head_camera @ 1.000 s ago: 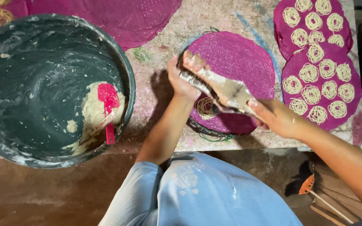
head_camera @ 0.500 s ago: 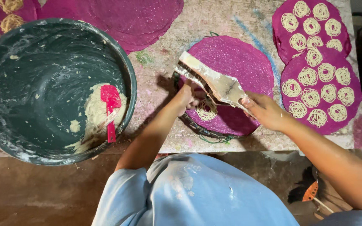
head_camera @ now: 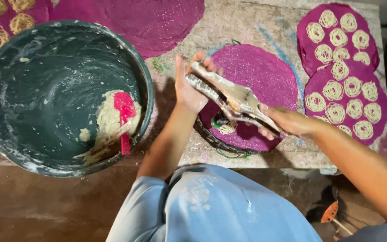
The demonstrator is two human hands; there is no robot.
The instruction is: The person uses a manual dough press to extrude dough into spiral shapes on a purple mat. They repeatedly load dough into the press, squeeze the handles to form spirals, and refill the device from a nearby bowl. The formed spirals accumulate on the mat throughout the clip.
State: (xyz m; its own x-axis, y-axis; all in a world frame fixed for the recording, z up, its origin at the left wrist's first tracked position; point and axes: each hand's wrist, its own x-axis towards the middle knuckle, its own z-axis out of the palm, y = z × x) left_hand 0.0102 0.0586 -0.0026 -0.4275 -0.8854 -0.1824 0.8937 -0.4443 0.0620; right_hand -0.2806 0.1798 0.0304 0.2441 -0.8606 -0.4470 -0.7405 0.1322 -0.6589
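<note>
Nearest, at the lower edge, a light blue garment [head_camera: 211,206] over the lap, both forearms reaching forward from it. Right hand [head_camera: 292,122] closed around the near handles of a metal noodle press [head_camera: 231,94], gripping firmly. Left hand [head_camera: 191,87] partly open at the far end of the press, palm and fingers against it, seemingly steadying rather than clasping. Press held tilted just above a round purple mat [head_camera: 258,85] on the table [head_camera: 242,27], with one small coil of pale noodle [head_camera: 226,127] under its nozzle at the near side of the mat. Judged step: squeezing out dough coils, this mat only just begun. Next move probably needing a steady squeeze together with a small circular motion, then a shift to a free spot beside the coil. To the left, a large dark basin [head_camera: 63,94] holding a remainder of pale dough [head_camera: 108,123] and a red spatula [head_camera: 124,118]. Farther right, two purple mats already filled with coils [head_camera: 343,71]. At the far left corner, some darker yellow coils [head_camera: 3,22] on another mat.
</note>
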